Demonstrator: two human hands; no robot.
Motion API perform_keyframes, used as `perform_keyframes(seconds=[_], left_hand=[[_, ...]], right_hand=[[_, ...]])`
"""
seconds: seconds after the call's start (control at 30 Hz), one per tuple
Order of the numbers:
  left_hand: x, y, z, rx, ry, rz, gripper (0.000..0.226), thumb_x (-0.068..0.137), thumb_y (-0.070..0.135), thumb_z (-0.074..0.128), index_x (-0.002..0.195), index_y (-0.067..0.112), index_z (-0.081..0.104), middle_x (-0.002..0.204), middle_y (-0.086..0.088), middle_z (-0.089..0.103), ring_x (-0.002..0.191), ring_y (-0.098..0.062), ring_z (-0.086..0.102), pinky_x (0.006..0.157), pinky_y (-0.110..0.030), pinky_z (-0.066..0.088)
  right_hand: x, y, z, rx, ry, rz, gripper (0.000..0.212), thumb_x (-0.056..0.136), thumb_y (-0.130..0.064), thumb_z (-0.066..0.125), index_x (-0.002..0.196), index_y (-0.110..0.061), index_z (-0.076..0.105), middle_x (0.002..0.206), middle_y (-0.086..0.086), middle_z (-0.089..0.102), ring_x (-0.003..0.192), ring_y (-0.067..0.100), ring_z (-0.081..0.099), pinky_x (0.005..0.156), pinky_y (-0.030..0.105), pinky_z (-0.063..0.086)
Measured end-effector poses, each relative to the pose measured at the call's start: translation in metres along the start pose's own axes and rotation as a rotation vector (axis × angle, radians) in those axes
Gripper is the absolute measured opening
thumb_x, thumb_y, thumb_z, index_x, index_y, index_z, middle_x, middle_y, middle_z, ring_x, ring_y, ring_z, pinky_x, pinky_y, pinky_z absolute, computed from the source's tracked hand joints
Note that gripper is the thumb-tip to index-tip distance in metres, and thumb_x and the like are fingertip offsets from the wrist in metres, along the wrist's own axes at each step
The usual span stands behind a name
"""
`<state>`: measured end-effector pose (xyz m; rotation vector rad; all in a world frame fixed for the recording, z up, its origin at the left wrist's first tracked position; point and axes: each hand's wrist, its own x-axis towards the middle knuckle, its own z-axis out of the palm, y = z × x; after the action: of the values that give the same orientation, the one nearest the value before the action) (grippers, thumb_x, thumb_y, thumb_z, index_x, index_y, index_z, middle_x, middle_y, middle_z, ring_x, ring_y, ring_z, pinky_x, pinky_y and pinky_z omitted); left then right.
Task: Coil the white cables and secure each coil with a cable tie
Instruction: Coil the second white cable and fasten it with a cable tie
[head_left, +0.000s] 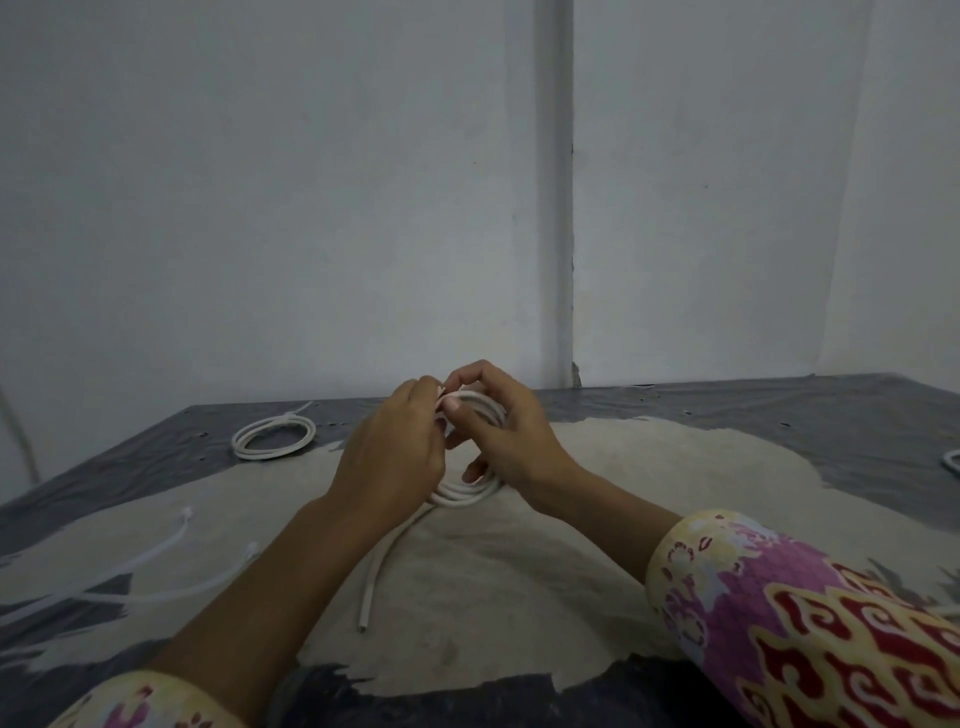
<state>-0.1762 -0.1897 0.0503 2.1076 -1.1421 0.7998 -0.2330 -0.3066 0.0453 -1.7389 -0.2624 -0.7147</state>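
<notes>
At the middle of the table I hold a white cable coil (467, 493) upright between both hands. My left hand (395, 447) pinches its top left, and my right hand (504, 436) grips the top and right side with fingers curled around the loops. Whether a tie is between my fingertips is hidden. The coil's loose tail (382, 566) trails toward me on the table. A finished white coil (274, 435), bound with a cable tie, lies at the back left. Two loose translucent cable ties (156, 558) lie at the left.
The table (727, 415) is covered with dark plastic sheeting, worn to a pale patch in the middle. Part of another white cable (953, 461) shows at the right edge. A grey wall stands close behind the table's far edge.
</notes>
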Motion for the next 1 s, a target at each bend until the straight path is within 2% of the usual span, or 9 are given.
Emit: perform_keyframes(seconds=[0.07,0.17,0.27,0.37,0.5,0.6,0.77,0.87,1.0], left_hand=[[0.000,-0.001,0.002,-0.018,-0.001,0.008,0.014,0.090,0.008,0.043,0.100,0.008,0.052,0.090,-0.007,0.054,0.079,-0.023,0.052,0.067,-0.035,0.044],[0.000,-0.002,0.007,-0.019,-0.017,0.035,0.021,0.090,0.008,0.044,0.108,0.009,0.053,0.103,-0.009,0.060,0.090,-0.025,0.057,0.076,-0.038,0.048],[-0.001,-0.006,0.010,-0.043,-0.059,0.043,0.025,0.090,0.011,0.048,0.115,0.010,0.050,0.110,-0.008,0.059,0.095,-0.023,0.055,0.076,-0.029,0.041],[0.002,-0.008,0.003,-0.114,-0.101,0.047,0.028,0.092,0.017,0.047,0.119,0.009,0.048,0.109,-0.008,0.056,0.090,-0.015,0.049,0.070,-0.022,0.031],[0.005,-0.014,-0.014,-0.219,-0.200,-0.007,0.028,0.097,0.023,0.038,0.121,0.010,0.047,0.092,-0.001,0.054,0.072,-0.006,0.047,0.059,-0.017,0.032],[0.007,-0.022,-0.026,-0.186,-0.153,-0.062,0.030,0.098,0.024,0.034,0.122,0.011,0.047,0.099,-0.008,0.063,0.067,-0.010,0.049,0.059,-0.024,0.036],[-0.001,-0.039,-0.045,-0.014,-0.110,-0.200,0.026,0.099,0.023,0.030,0.110,0.004,0.045,0.095,-0.017,0.063,0.076,-0.028,0.057,0.065,-0.038,0.043],[-0.010,-0.058,-0.060,-0.021,-0.149,-0.279,0.026,0.099,0.025,0.029,0.101,0.005,0.045,0.090,-0.015,0.062,0.071,-0.023,0.055,0.058,-0.032,0.041],[-0.019,-0.081,-0.079,-0.222,-0.189,-0.434,0.031,0.099,0.030,0.029,0.090,0.006,0.047,0.079,-0.005,0.054,0.069,-0.019,0.046,0.060,-0.030,0.035]], right_hand=[[0.000,0.001,0.000,0.015,0.039,-0.011,0.003,0.090,-0.019,0.059,0.091,-0.017,0.059,0.078,0.004,0.062,0.064,0.009,0.060,0.039,0.021,0.044],[0.001,0.002,0.000,0.066,0.093,0.045,0.008,0.088,-0.021,0.062,0.080,-0.020,0.061,0.073,-0.001,0.059,0.054,0.003,0.049,0.038,0.019,0.036],[0.003,0.003,0.000,0.118,0.101,0.119,0.014,0.088,-0.017,0.062,0.075,-0.020,0.061,0.074,0.000,0.056,0.049,0.002,0.041,0.039,0.017,0.030],[0.006,0.003,-0.001,0.156,0.100,0.120,0.019,0.090,-0.011,0.057,0.073,-0.018,0.058,0.065,-0.005,0.050,0.050,0.005,0.036,0.040,0.015,0.029],[0.016,0.001,0.004,0.118,0.149,0.085,0.016,0.093,-0.011,0.052,0.077,-0.015,0.053,0.070,-0.003,0.046,0.055,0.008,0.037,0.042,0.014,0.032],[0.029,-0.004,0.021,0.131,0.193,0.097,0.014,0.093,-0.011,0.050,0.079,-0.014,0.051,0.072,0.000,0.048,0.057,0.010,0.042,0.043,0.015,0.036],[0.047,-0.014,0.059,0.106,0.182,0.102,0.015,0.092,-0.006,0.046,0.078,-0.011,0.047,0.072,0.003,0.050,0.054,0.012,0.047,0.044,0.020,0.039],[0.049,-0.011,0.087,0.140,0.144,0.131,0.018,0.093,-0.007,0.043,0.076,-0.012,0.044,0.069,0.006,0.048,0.050,0.011,0.045,0.044,0.019,0.038],[0.053,-0.009,0.117,0.117,0.128,0.145,0.022,0.093,-0.007,0.042,0.072,-0.015,0.042,0.067,0.006,0.048,0.051,0.012,0.045,0.046,0.022,0.038]])
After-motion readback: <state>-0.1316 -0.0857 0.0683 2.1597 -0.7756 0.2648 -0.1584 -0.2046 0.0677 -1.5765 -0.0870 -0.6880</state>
